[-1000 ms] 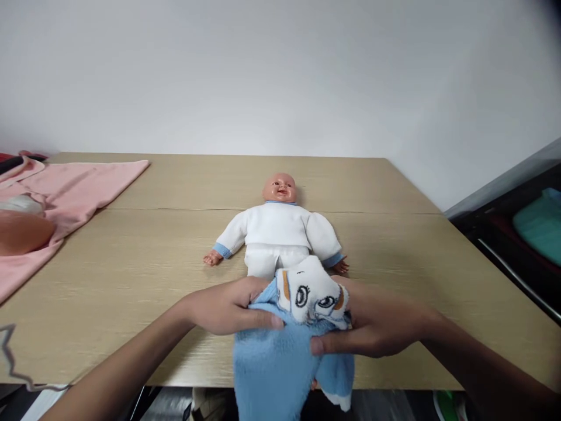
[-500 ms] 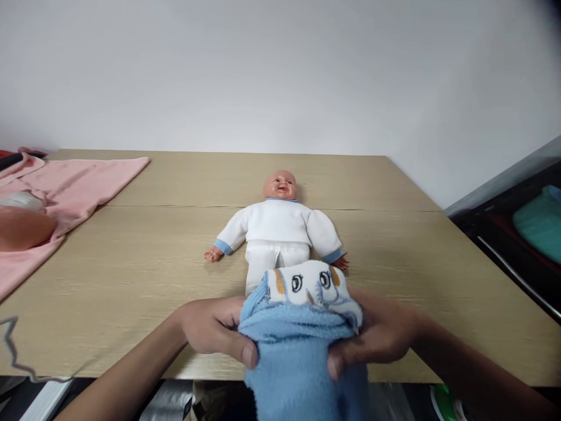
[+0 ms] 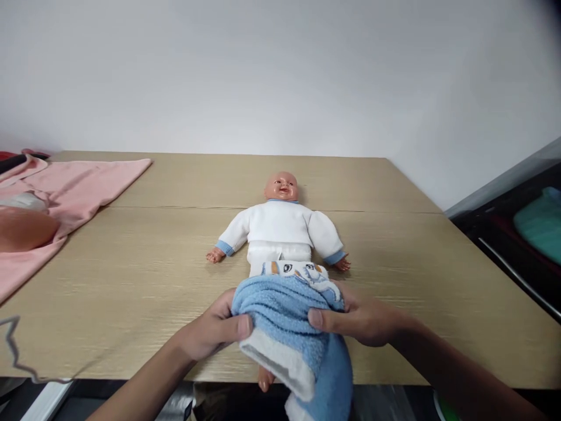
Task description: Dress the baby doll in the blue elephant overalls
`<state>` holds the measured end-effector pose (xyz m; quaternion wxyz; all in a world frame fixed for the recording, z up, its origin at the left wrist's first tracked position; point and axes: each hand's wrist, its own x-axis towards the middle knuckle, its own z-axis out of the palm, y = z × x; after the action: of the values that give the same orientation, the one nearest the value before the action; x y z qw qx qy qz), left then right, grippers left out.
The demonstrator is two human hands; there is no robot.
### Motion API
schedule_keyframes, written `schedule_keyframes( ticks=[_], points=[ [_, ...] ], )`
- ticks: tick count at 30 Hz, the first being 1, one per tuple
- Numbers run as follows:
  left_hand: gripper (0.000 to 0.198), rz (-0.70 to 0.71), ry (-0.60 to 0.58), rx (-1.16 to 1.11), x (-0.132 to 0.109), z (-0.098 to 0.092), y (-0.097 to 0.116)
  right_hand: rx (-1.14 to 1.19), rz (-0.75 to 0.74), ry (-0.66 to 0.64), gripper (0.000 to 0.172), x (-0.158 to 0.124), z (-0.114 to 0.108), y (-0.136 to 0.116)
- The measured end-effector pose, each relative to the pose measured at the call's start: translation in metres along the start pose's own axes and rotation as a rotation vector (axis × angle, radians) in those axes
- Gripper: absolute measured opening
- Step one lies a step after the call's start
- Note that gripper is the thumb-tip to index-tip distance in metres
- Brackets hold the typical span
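Note:
A baby doll [image 3: 283, 225] in a white top with blue cuffs and white bottoms lies on its back on the table, head away from me. Over its legs I hold blue fleece pants [image 3: 280, 298] with white leg ends and an embroidered animal face along the top edge. My left hand [image 3: 214, 328] is closed on the left side of the pants, thumb on top. The right side is gripped by my right hand [image 3: 355, 316], its thumb pressing the bunched cloth. One bare doll foot [image 3: 265, 379] shows below the cloth; the other is hidden.
On the left of the wooden table [image 3: 153, 251] a pink cloth [image 3: 92, 181] lies beneath a skin-coloured doll part [image 3: 26, 229]. A wavy grey cord-like thing [image 3: 13, 348] is near the front left edge. A dark case with teal cloth [image 3: 541, 219] stands on the right.
Both hands have moved the blue pants forward and lower over the doll's legs. The leg ends have swung up, so a white cuff and a doll foot now show.

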<state>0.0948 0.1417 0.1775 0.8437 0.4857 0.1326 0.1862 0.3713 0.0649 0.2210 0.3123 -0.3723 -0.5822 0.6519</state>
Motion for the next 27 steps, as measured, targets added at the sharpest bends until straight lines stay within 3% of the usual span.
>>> schedule_keyframes(
  ticks=[3,6,10,12,14,16,18,22,27],
  points=[
    [0.051,0.034,0.069,0.076,0.002,0.002,-0.005,0.017,-0.003,0.125,0.071,-0.001,-0.003,0.011],
    [0.055,-0.024,0.025,0.065,0.006,0.002,-0.003,-0.019,-0.033,0.220,0.068,0.000,-0.005,0.013],
    [0.074,-0.153,-0.182,0.100,0.010,0.005,0.012,0.012,-0.028,-0.030,0.063,0.005,-0.003,0.003],
    [0.062,-0.207,-0.225,0.196,0.012,0.008,0.019,0.062,-0.016,-0.154,0.073,0.008,0.002,-0.003],
    [0.037,-0.226,-0.189,0.294,0.013,0.012,0.023,0.065,-0.023,-0.164,0.064,0.009,0.012,-0.007],
    [0.023,-0.184,-0.094,0.380,0.013,0.014,0.021,0.002,-0.031,-0.041,0.043,0.008,0.023,-0.009],
    [0.023,-0.119,0.023,0.451,0.012,0.016,0.016,-0.097,-0.037,0.160,0.023,0.004,0.032,-0.010],
    [0.045,-0.081,0.164,0.524,0.010,0.019,0.006,-0.234,-0.090,0.481,0.016,0.001,0.041,-0.010],
    [0.047,-0.069,0.250,0.571,0.007,0.026,0.011,-0.297,-0.041,0.560,0.014,0.007,0.046,-0.016]
  ],
)
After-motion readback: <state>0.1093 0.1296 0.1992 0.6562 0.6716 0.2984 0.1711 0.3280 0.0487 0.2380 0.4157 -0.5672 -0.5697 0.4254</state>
